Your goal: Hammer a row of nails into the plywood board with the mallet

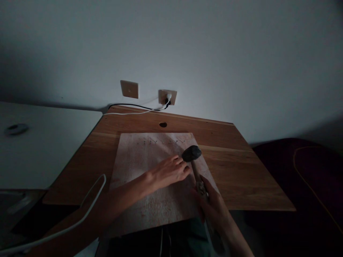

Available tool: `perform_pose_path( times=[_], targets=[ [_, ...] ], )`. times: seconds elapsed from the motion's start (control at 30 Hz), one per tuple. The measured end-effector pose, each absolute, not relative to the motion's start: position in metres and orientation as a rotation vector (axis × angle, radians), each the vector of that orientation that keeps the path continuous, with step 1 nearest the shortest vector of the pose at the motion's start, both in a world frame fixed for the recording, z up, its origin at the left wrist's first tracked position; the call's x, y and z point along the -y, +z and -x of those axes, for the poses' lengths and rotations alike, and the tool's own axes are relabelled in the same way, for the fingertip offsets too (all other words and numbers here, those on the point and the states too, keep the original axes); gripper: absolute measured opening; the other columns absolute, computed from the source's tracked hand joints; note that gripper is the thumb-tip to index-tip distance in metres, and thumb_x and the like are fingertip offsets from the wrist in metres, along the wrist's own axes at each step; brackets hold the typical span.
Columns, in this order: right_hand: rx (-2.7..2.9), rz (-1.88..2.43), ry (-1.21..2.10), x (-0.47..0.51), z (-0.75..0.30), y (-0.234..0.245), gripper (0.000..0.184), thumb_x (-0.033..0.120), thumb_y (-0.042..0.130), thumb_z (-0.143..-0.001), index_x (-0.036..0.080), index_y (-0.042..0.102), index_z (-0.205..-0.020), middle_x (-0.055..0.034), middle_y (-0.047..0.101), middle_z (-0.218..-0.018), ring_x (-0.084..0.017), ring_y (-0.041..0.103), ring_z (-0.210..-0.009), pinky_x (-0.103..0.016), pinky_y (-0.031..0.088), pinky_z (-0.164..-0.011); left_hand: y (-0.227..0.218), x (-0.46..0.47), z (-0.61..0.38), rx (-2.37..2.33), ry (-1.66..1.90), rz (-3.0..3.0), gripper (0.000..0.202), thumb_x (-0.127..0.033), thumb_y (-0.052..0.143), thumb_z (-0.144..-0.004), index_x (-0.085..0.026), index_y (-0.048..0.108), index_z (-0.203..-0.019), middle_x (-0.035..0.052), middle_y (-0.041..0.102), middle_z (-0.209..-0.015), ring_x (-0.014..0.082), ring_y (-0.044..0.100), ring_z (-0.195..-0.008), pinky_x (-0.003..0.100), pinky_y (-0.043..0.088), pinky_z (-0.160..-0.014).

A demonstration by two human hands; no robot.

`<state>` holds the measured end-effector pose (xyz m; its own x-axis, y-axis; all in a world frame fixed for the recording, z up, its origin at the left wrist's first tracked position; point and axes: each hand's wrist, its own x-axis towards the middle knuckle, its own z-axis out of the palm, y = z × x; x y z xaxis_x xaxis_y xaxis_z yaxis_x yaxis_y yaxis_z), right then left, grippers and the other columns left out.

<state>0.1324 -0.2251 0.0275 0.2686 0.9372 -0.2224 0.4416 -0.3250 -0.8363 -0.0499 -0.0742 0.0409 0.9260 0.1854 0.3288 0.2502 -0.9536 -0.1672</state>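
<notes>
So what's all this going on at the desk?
A person's right hand grips a hammer by its handle. The left hand is over the board, close to the hammer's head; whether it holds anything is unclear. What look like small nails stand in a row near the board's far edge.

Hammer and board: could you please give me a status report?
Right hand gripping hammer. Left hand over board, beside hammer in view. Nails near board's far edge. Cable across left forearm in view.
</notes>
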Motion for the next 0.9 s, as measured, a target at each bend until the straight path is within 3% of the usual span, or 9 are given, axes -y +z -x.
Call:
perform_pose_path(
  times=[0.13,0.27,0.33,0.4,0.53,0.63,0.7,0.8,0.9],
  targets=[
    [1.488,1.938,0.662,0.234,-0.143,0.029,0.066,0.057,0.062,-0.094,0.018,0.059,-0.148,-0.0165,0.079,-0.111,-0.031,0.079,-0.085,-0.037,0.064,-0.066,0.040,0.057,0.073,0.371,-0.556,3.000,0.014,-0.007,0.064,-0.097,-0.018,0.071,-0.101,0.0045,0.074,-0.093,0.0204,0.071,-0.090,0.035,0.054,-0.082],
    [1.650,1.908,0.588,0.243,-0.148,0.034,0.051,0.052,0.051,-0.100,0.024,0.065,-0.140,-0.0198,0.074,-0.137,-0.037,0.080,-0.102,-0.047,0.064,-0.086,0.035,0.026,0.127,0.973,-0.941,2.991,0.017,-0.010,0.063,-0.096,-0.021,0.073,-0.104,0.0035,0.076,-0.101,0.0200,0.072,-0.094,0.035,0.056,-0.088],
    [1.678,1.917,0.611,0.241,-0.147,0.042,0.048,0.052,0.051,-0.102,0.024,0.067,-0.137,-0.0193,0.076,-0.131,-0.038,0.080,-0.102,-0.047,0.064,-0.086,0.027,0.010,0.155,1.372,-1.224,2.884,0.016,-0.010,0.064,-0.094,-0.021,0.072,-0.102,0.0021,0.077,-0.097,0.0189,0.073,-0.089,0.033,0.057,-0.086],
    [1.642,1.944,0.698,0.237,-0.144,0.053,0.049,0.052,0.052,-0.104,0.023,0.064,-0.141,-0.0156,0.082,-0.111,-0.035,0.081,-0.098,-0.041,0.064,-0.080,0.017,-0.001,0.176,1.655,-1.422,2.745,0.014,-0.011,0.065,-0.091,-0.022,0.072,-0.097,0.0007,0.077,-0.091,0.0181,0.073,-0.082,0.032,0.058,-0.083],
    [1.378,1.868,0.944,0.231,-0.127,0.075,0.055,0.057,0.057,-0.103,0.019,0.062,-0.143,-0.0018,0.069,-0.071,-0.021,0.070,-0.060,-0.029,0.057,-0.054,-0.001,-0.008,0.194,1.831,-1.583,2.717,0.006,-0.016,0.067,-0.088,-0.021,0.071,-0.090,0.0013,0.077,-0.088,0.0174,0.071,-0.079,0.031,0.058,-0.079],
    [1.136,1.566,0.938,0.234,-0.112,0.086,0.058,0.052,0.074,-0.096,0.026,0.059,-0.145,-0.0020,0.070,-0.086,-0.015,0.065,-0.061,-0.025,0.057,-0.053,-0.006,-0.006,0.195,1.877,-1.577,2.718,0.006,-0.019,0.067,-0.089,-0.022,0.072,-0.090,0.0014,0.076,-0.087,0.0172,0.069,-0.076,0.030,0.055,-0.075],
    [0.976,1.275,1.130,0.236,-0.104,0.089,0.065,0.056,0.075,-0.094,0.033,0.052,-0.150,-0.0022,0.070,-0.094,-0.013,0.061,-0.056,-0.022,0.053,-0.044,-0.006,-0.005,0.195,1.920,-1.543,2.692,0.007,-0.019,0.067,-0.089,-0.022,0.073,-0.091,0.0008,0.075,-0.084,0.0170,0.067,-0.073,0.029,0.053,-0.072],
    [0.741,0.945,1.544,0.234,-0.096,0.087,0.057,0.064,0.062,-0.100,0.036,0.050,-0.148,0.0069,0.058,-0.071,-0.004,0.032,-0.034,-0.015,0.034,-0.030,-0.003,-0.004,0.195,1.923,-1.481,2.689,0.008,-0.018,0.066,-0.090,-0.022,0.074,-0.090,0.0002,0.074,-0.082,0.0167,0.066,-0.070,0.028,0.051,-0.070],
    [0.644,0.918,1.653,0.231,-0.093,0.078,0.042,0.064,0.064,-0.100,0.031,0.057,-0.125,0.0146,0.038,-0.055,-0.001,0.013,-0.032,-0.012,0.028,-0.028,-0.002,-0.003,0.195,1.843,-1.443,2.683,0.009,-0.016,0.066,-0.090,-0.022,0.073,-0.088,-0.0001,0.074,-0.081,0.0162,0.066,-0.070,0.027,0.049,-0.071]
  ],
)
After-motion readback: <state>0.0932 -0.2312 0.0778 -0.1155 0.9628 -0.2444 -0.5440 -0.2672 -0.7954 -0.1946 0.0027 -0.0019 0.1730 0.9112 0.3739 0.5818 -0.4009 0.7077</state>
